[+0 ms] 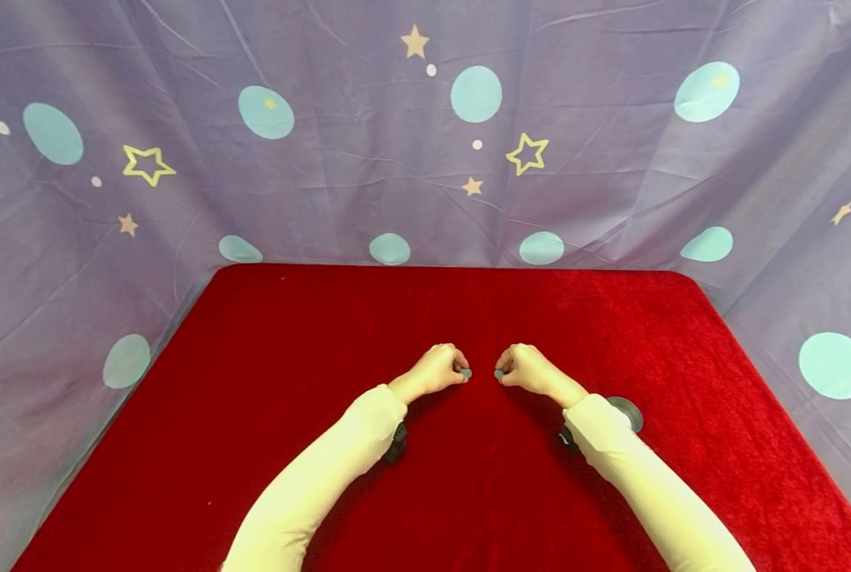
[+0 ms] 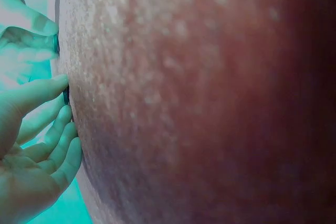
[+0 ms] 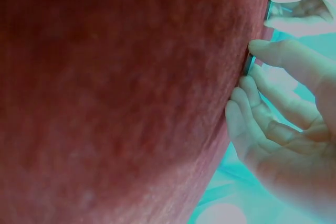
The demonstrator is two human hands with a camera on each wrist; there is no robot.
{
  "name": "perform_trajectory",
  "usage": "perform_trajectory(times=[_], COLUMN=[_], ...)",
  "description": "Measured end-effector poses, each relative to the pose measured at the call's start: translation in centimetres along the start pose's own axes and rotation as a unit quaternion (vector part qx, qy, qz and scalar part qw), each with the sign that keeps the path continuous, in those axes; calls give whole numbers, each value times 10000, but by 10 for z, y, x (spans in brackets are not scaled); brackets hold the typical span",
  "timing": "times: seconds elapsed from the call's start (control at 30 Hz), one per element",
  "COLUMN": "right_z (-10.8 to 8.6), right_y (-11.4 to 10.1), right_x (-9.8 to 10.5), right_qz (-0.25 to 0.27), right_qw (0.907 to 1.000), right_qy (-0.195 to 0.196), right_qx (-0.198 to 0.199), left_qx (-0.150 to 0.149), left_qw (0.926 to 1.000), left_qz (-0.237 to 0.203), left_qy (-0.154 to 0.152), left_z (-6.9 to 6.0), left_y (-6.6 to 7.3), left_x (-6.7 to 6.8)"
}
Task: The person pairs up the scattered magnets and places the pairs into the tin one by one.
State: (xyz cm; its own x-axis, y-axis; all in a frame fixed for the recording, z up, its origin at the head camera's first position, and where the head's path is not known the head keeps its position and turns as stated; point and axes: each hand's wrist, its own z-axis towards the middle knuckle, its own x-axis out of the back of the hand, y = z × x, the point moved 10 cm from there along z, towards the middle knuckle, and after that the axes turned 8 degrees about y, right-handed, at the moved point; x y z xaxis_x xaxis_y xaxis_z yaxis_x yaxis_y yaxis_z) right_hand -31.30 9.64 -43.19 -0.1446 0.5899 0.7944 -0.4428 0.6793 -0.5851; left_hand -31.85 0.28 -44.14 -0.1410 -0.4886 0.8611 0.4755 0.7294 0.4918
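My left hand [image 1: 439,368] pinches a small flat grey disc [image 1: 466,372] between thumb and fingers, low over the red cloth. Facing it across a short gap, my right hand [image 1: 530,369] holds a similar disc [image 1: 499,373] the same way. In the left wrist view, the left disc [image 2: 66,95] shows as a thin dark edge at the cloth, with the other fingers fanned below it. From the right wrist, the right disc [image 3: 249,64] appears edge-on and upright against the cloth. The discs' exact kind cannot be made out.
A red velvety cloth [image 1: 289,334] covers the table. A round metal dish [image 1: 627,413] lies partly hidden behind the right forearm. Dark wrist devices sit under both sleeves. A purple curtain [image 1: 368,159] with stars and dots hangs around the back and sides.
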Motion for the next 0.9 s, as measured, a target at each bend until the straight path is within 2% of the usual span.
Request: perform_trajectory(times=[0.3, 0.9], right_z=[5, 10], right_y=[-9, -18], right_x=[-6, -14], right_qz=[-24, -41], right_qw=[9999, 9994], right_qy=[-92, -142], right_qx=[144, 319], left_qx=[-2, 30], left_qw=[9999, 9999], left_qz=[-38, -50], left_qy=[-102, -143], left_z=[1, 3], left_y=[8, 12], left_x=[-4, -8])
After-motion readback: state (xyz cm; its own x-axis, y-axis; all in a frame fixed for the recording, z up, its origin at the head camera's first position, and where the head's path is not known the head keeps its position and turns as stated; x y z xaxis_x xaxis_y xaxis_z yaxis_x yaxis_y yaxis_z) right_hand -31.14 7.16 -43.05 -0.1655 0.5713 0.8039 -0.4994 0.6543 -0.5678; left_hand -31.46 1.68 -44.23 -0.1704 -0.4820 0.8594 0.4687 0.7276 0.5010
